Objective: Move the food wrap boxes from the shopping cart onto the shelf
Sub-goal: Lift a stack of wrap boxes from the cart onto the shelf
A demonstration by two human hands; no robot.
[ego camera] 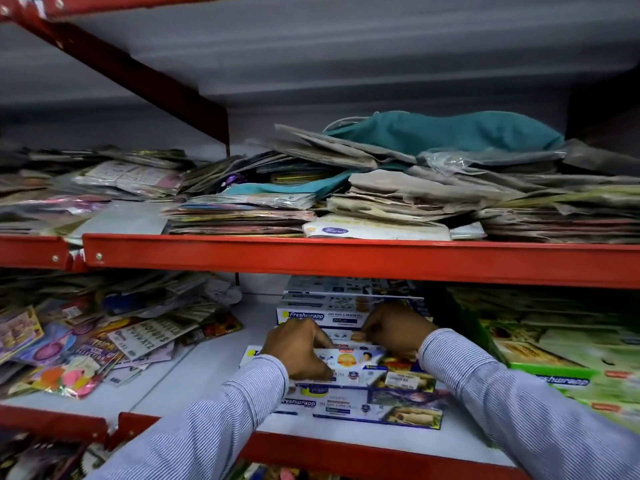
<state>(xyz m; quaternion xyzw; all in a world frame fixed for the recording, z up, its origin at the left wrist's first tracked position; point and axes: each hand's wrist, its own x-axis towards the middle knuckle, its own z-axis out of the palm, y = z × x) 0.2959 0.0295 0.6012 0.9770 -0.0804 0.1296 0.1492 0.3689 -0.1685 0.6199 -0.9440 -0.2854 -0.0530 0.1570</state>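
Reaching into the lower shelf with both hands. Left hand curling over the near left end of a white and blue food wrap box, grip narrow, fingers pressing its top and front edge. Right hand clasping the far right part of that box, grip closing on it. Lying on top of another Freshwrapp box at the shelf front, just before a stack of boxes. Sitting beside green boxes on the right, loose packets on the left.
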